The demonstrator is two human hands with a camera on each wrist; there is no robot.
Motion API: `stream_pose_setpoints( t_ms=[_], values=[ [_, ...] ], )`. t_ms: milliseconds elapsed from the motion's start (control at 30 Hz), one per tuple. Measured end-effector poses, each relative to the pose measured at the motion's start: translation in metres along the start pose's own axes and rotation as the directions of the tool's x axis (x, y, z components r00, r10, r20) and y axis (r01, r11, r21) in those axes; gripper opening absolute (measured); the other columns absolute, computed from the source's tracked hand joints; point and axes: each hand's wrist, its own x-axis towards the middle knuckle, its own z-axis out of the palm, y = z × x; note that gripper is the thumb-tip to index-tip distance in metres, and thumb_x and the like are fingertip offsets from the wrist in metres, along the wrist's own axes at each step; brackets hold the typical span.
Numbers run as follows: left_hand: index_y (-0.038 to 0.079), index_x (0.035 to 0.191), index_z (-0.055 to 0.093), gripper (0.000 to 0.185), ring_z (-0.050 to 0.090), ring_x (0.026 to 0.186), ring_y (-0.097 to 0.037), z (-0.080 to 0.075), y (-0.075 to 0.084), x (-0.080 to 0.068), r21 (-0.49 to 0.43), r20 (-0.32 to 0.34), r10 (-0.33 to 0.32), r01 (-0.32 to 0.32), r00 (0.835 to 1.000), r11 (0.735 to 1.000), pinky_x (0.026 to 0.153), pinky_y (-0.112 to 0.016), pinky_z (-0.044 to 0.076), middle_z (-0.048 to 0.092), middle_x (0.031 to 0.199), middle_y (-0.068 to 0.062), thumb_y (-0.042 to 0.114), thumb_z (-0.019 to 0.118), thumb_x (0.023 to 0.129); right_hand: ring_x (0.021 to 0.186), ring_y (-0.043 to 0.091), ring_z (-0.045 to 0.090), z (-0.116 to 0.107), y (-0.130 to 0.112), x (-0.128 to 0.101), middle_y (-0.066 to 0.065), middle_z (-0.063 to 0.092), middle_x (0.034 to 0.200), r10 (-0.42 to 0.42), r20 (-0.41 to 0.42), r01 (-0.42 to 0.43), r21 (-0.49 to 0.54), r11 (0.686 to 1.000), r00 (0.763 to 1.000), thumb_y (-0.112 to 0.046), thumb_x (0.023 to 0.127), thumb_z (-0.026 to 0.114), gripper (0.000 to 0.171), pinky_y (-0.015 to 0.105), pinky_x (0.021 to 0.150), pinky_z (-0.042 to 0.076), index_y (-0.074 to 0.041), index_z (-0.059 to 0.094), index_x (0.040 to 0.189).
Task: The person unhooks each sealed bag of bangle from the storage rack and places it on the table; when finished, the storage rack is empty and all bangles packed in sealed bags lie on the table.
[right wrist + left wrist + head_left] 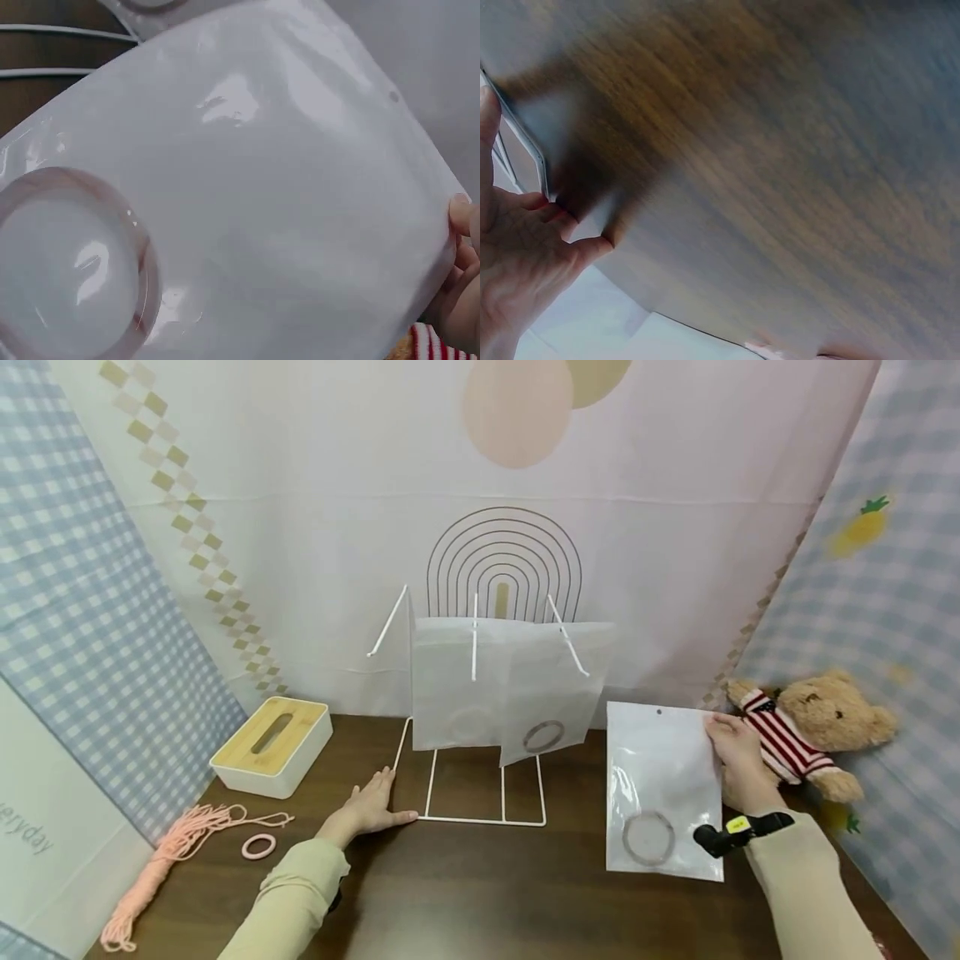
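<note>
My right hand (pixel 738 756) pinches the upper right edge of a white, clear-fronted plastic bag (pixel 663 777). A round hole is near the bag's top edge, and a pinkish ring (pixel 150 277) lies inside low down. The bag hangs upright, right of a white wire rack (pixel 480 819). At the rack's front left corner, my left hand (pixel 367 806) rests with fingers spread, thumb along the front wire. Two similar bags hang from the rack's middle and right arms; the right one (pixel 555 693) shows a ring inside. The left arm (pixel 388 620) holds no bag.
A white tissue box (pixel 277 768) with a wooden lid stands at the left. Before it lie a pink cord bundle (pixel 161 868) and a loose pink ring (pixel 258 847). A teddy bear (pixel 817 727) leans on the right curtain, close to my right hand.
</note>
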Motion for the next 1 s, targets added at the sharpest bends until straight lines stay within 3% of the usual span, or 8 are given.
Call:
stream_pose_setpoints(
  t_ms=[167,300,367,500,633,833,900,1000],
  values=[
    [-0.011,0.14,0.021,0.093,0.018,0.137,-0.042,-0.001,0.002,-0.001,0.006,0.009,0.013,-0.013,1.0,1.0,0.105,-0.064,0.013,0.018,0.147,-0.03,0.045,0.065,0.08,0.074,-0.011,0.046,0.018,0.019,0.011,0.012,0.057,0.11,-0.113,-0.04,0.107,-0.131,0.986,0.993,-0.03,0.093,0.044,0.053,0.01,0.071,0.041,0.005,0.042,0.132],
    [-0.011,0.14,0.021,0.094,0.017,0.137,-0.043,-0.001,0.005,-0.004,-0.006,0.031,0.01,-0.009,0.999,1.0,0.106,-0.064,0.012,0.017,0.147,-0.03,0.044,0.066,0.079,0.061,-0.016,0.042,0.025,0.036,0.015,-0.009,0.058,0.076,-0.208,-0.039,0.202,-0.127,0.971,0.977,-0.016,0.092,0.047,0.045,0.005,0.059,0.038,0.018,0.045,0.122],
    [-0.011,0.14,0.021,0.094,0.016,0.137,-0.043,0.0,0.007,-0.004,-0.022,0.037,0.011,-0.011,0.999,1.0,0.106,-0.064,0.012,0.017,0.148,-0.03,0.044,0.067,0.078,0.062,-0.013,0.044,0.025,0.046,0.019,-0.013,0.055,0.074,-0.224,-0.043,0.217,-0.134,0.967,0.974,-0.013,0.091,0.05,0.043,0.008,0.059,0.04,0.019,0.047,0.119],
    [-0.011,0.14,0.021,0.095,0.016,0.138,-0.042,0.002,0.01,-0.004,-0.028,0.044,0.016,-0.015,0.999,0.999,0.106,-0.063,0.011,0.017,0.148,-0.029,0.045,0.067,0.078,0.068,0.001,0.051,0.023,0.072,0.041,0.008,0.062,0.083,-0.253,-0.059,0.243,-0.139,0.96,0.966,-0.018,0.088,0.057,0.041,0.02,0.063,0.044,0.016,0.055,0.111],
    [-0.01,0.14,0.022,0.094,0.016,0.138,-0.041,0.003,0.011,-0.003,-0.026,0.037,0.011,-0.01,0.999,1.0,0.106,-0.063,0.011,0.017,0.148,-0.029,0.044,0.067,0.078,0.068,0.008,0.053,0.023,0.093,0.069,0.01,0.063,0.08,-0.316,-0.04,0.316,-0.007,0.949,0.948,-0.02,0.082,0.066,0.036,0.025,0.064,0.043,0.012,0.063,0.098],
    [-0.01,0.14,0.021,0.095,0.016,0.138,-0.042,0.002,0.007,0.0,-0.039,0.026,0.002,-0.001,1.0,0.999,0.106,-0.063,0.011,0.017,0.148,-0.029,0.045,0.067,0.078,0.095,0.025,0.056,0.037,0.049,0.045,0.026,0.056,0.114,-0.15,-0.029,0.143,-0.165,0.976,0.988,-0.025,0.093,0.048,0.048,0.028,0.08,0.045,0.01,0.047,0.126],
    [-0.011,0.14,0.021,0.095,0.016,0.138,-0.042,0.001,0.005,0.001,-0.04,0.024,-0.004,0.005,1.0,0.999,0.106,-0.064,0.011,0.016,0.148,-0.029,0.045,0.066,0.078,0.114,0.031,0.046,0.043,0.032,0.035,0.029,0.041,0.134,-0.126,0.026,0.128,-0.157,0.979,0.992,-0.03,0.095,0.042,0.056,0.032,0.091,0.04,0.007,0.036,0.135],
    [-0.011,0.14,0.021,0.095,0.016,0.138,-0.043,-0.001,0.001,0.002,-0.037,0.008,-0.018,0.018,1.0,0.999,0.106,-0.064,0.011,0.016,0.148,-0.029,0.045,0.066,0.079,0.113,0.023,0.048,0.053,0.006,0.025,0.028,0.033,0.14,-0.176,0.163,0.193,-0.095,0.977,0.971,-0.039,0.095,0.039,0.065,0.033,0.095,0.04,0.006,0.027,0.14]
  ],
)
